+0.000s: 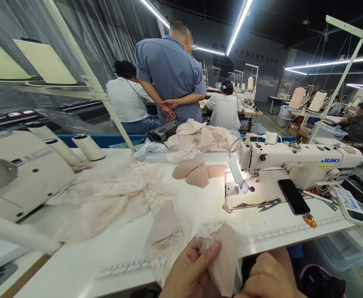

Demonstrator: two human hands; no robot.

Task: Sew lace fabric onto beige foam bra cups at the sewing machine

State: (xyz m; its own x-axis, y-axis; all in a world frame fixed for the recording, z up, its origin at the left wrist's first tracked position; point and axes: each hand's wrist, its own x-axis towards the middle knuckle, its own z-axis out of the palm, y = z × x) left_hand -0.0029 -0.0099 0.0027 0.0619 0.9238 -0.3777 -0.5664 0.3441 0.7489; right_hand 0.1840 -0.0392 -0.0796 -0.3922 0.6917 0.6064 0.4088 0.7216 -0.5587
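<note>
My left hand is closed at the table's front edge, its thumb pressing a beige bra cup with white lace. Close by on the right, my right hand is curled, its fingertips by the cup's lower edge; what they grip is hidden. Left of my hands lies another beige lace cup piece on the white table. Loose beige foam cups rest near the lit needle area of a JUKI sewing machine. Thread snips lie in front of the machine.
A black phone and a small white device lie at the right. Sheer cream fabric spreads at left beside another machine. Cup pieces are piled behind. A person in blue stands beyond, back turned, near seated workers.
</note>
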